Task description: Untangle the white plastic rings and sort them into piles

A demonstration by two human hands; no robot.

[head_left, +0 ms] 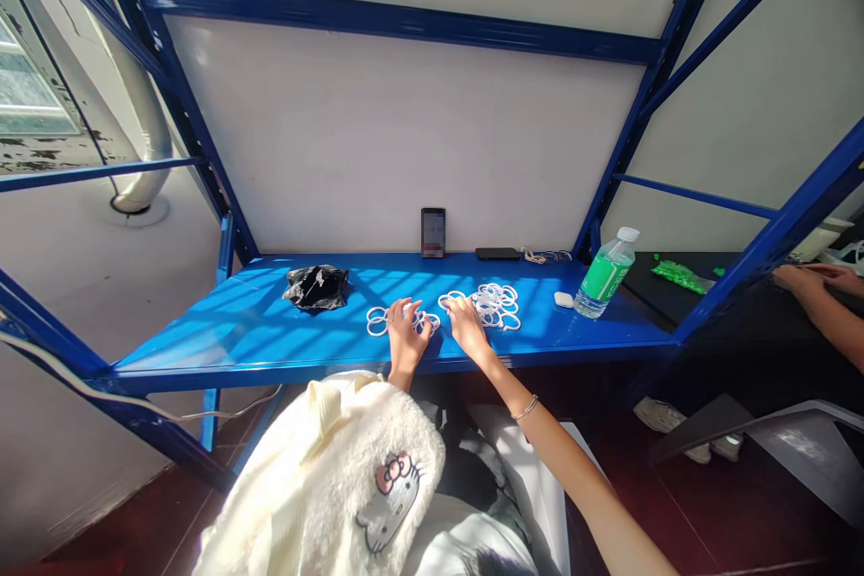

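Two loose heaps of white cable lie on the blue shelf top in front of me. My left hand is over the smaller left heap, its fingers curled down and closed on the white loops. My right hand reaches in from the right, with thumb and fingers pinched on a white strand at the left side of the larger heap. The two hands are close together but apart. My fingers partly hide the loops beneath them. A thin bracelet circles my right wrist.
A crumpled black plastic bag lies left. A phone leans against the wall, near a flat black device. To the right are a small white case and a water bottle. Another person's hands show far right.
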